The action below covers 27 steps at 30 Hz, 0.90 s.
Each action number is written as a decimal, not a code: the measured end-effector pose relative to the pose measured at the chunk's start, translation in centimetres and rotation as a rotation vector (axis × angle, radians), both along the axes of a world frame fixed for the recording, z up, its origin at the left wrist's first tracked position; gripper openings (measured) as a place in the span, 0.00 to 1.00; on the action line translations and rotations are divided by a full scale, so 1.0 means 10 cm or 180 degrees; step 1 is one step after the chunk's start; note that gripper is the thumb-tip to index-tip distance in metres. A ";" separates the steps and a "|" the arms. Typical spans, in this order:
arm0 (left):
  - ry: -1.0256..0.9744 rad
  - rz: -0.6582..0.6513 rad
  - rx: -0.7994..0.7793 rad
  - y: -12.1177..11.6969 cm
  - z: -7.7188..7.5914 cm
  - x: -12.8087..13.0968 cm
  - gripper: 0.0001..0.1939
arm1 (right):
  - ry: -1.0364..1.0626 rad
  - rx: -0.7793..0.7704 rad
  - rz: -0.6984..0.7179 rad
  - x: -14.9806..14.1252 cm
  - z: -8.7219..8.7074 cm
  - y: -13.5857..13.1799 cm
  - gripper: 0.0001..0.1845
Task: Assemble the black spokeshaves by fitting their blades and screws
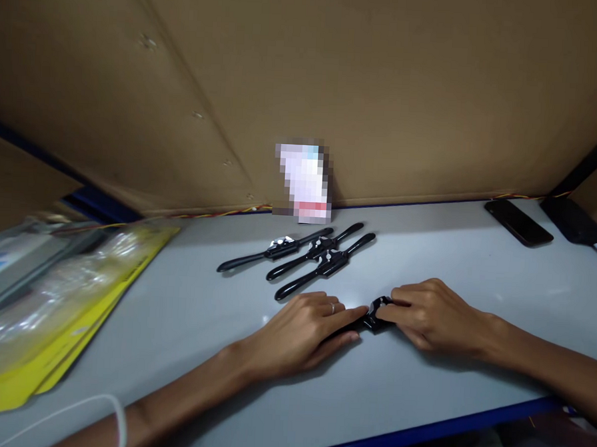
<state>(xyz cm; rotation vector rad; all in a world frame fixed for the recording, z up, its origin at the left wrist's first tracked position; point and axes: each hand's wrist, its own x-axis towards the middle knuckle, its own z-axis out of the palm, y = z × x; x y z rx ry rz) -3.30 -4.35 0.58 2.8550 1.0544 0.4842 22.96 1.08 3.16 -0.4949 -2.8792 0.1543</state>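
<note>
A black spokeshave (375, 319) lies low over the grey tabletop, between my two hands. My left hand (310, 327), with a ring on one finger, is closed over its left handle, the index finger stretched toward the middle body. My right hand (426, 315) pinches at the right side of the body, with thumb and fingers bent; the right handle is hidden beneath it. Just beyond, three more spokeshaves lie side by side at a slant: a left one (282, 250), a middle one (307, 256) and a near one (331, 265), all with black handles and shiny metal parts.
A phone with a blurred bright screen (308, 184) leans on the cardboard back wall (385, 88). Clear plastic bags (70, 285) lie on yellow sheets (141, 255) at left. A dark phone (519, 223) and a black flat object (573, 221) rest at far right. A blue edge (417, 433) borders the front.
</note>
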 end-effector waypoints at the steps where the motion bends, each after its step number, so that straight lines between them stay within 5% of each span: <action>1: -0.0003 0.0004 -0.0004 0.00 0.00 0.00 0.20 | 0.0017 -0.0029 -0.0031 0.00 0.00 0.00 0.17; 8: -0.0002 0.0004 0.0019 0.00 -0.01 0.00 0.19 | 0.0101 0.0044 -0.0375 0.00 -0.02 0.02 0.14; 14: -0.0023 0.0001 0.0028 0.00 0.00 0.01 0.21 | 0.0010 0.0016 -0.0006 -0.01 0.00 0.00 0.14; 27: -0.0015 0.0018 0.0005 0.00 0.01 0.01 0.19 | 0.0139 0.0386 -0.0158 -0.01 -0.05 -0.01 0.14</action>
